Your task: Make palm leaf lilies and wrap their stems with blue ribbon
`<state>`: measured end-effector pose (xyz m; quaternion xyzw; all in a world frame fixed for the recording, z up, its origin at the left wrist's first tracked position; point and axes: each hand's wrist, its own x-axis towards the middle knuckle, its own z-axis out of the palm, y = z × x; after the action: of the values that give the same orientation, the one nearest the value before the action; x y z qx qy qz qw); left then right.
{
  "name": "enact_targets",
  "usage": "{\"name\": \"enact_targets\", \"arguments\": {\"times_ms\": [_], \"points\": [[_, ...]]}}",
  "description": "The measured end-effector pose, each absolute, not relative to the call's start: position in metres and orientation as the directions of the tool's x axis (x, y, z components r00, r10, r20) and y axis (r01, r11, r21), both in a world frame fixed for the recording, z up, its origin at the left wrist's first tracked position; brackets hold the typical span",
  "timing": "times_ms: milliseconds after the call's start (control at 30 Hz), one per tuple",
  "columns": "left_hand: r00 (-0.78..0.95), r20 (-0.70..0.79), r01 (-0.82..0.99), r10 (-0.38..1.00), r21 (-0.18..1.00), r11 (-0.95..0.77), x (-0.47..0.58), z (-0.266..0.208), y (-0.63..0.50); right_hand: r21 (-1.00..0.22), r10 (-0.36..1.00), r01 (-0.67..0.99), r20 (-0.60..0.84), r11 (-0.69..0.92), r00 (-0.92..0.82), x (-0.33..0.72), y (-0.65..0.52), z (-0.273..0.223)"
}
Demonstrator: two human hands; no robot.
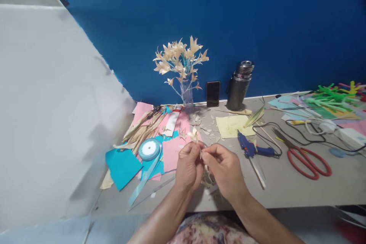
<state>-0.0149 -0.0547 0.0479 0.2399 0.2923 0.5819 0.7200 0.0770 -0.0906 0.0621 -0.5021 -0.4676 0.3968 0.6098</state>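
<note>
Between thumb and fingers of my left hand (188, 164) is a small cream flower (194, 135) that looks made of dried husk, its petals pointing up and away from me. My right hand (224, 167) is pinched close beside it, fingertips on a thin pale strip (200, 153) just under the flower. Where the strip joins the flower is hidden by my fingers. Beneath my hands lie curled husk scraps (208, 177). Farther back, similar cream flowers (178, 55) on blue stems stand in a clear vase (187, 93).
A ribbon roll (149, 148), blue paper (122, 166) and dried husks (140, 131) lie left. To the right are a blue glue gun (251, 146), red-handled scissors (309, 160), yellow paper (228, 126) and cables. A phone (213, 94) and dark flask (238, 89) stand by the wall.
</note>
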Motion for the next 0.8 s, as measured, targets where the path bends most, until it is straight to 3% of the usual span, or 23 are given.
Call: {"name": "enact_targets", "arguments": {"times_ms": [100,167,267,367,467,633,800], "points": [[0.186,-0.13,-0.672,0.974,0.707,0.223,-0.017,0.046,-0.052,-0.992,0.983,-0.09,0.07,0.086,0.167,0.086,-0.086,0.06],[0.239,-0.117,-0.619,0.964,0.746,0.244,-0.022,0.047,-0.051,-0.993,0.976,-0.033,0.106,0.114,0.188,0.092,-0.087,0.06],[0.297,-0.064,-0.542,0.953,0.81,0.223,-0.032,0.052,-0.051,-0.949,0.915,0.172,0.302,0.263,0.267,0.095,-0.091,0.062],[0.282,-0.013,-0.529,0.959,0.832,0.167,-0.037,0.058,-0.052,-0.822,0.813,0.406,0.522,0.4,0.257,0.094,-0.095,0.063],[0.216,0.011,-0.531,0.976,0.841,0.108,-0.037,0.061,-0.054,-0.731,0.757,0.509,0.618,0.455,0.212,0.091,-0.097,0.063],[0.174,0.005,-0.538,0.985,0.838,0.091,-0.035,0.063,-0.057,-0.778,0.812,0.467,0.552,0.419,0.191,0.09,-0.101,0.065],[0.204,0.01,-0.527,0.979,0.844,0.101,-0.037,0.064,-0.063,-0.918,0.926,0.249,0.351,0.309,0.143,0.092,-0.106,0.064]]}}
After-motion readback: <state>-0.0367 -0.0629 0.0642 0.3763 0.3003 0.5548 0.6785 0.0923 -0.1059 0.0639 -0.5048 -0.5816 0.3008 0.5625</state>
